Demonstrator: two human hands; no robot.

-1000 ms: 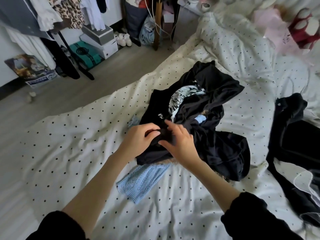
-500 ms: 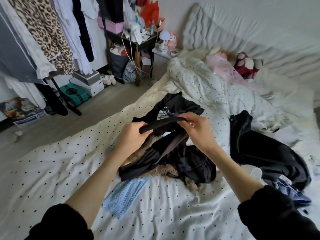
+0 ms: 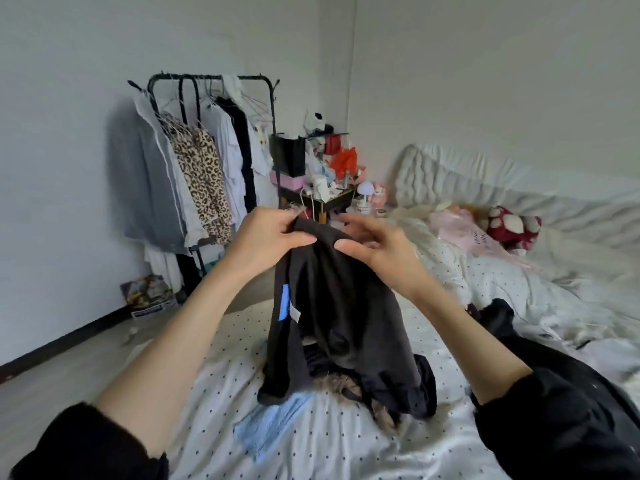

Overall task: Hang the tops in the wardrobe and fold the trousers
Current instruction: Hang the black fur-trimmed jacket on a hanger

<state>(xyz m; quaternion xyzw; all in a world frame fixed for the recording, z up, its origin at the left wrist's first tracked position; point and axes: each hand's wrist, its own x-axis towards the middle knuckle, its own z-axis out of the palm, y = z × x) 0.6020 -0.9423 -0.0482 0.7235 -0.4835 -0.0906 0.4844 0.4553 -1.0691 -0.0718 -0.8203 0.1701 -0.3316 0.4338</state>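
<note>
You hold a black garment (image 3: 332, 306) up above the bed (image 3: 214, 393) by its top edge, left hand (image 3: 268, 235) and right hand (image 3: 375, 249) fingers pinching it; likely to identify it; clothes rack (image 3: 207, 150) stands beyond.

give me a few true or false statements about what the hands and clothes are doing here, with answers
1. Both hands grip the top edge of the dark garment. True: the left hand and right hand each pinch it.
2. The dark garment lies flat on the bed. False: it is lifted, and only its lower end reaches the clothes pile on the polka-dot sheet.
3. A leopard-print top hangs on the clothes rack. True.
4. The clothes rack holds nothing. False: several garments hang on it.
5. A light blue knit piece lies on the sheet near the pile. True.
6. The red and white plush toy is on the floor. False: it sits at the head of the bed.
</note>
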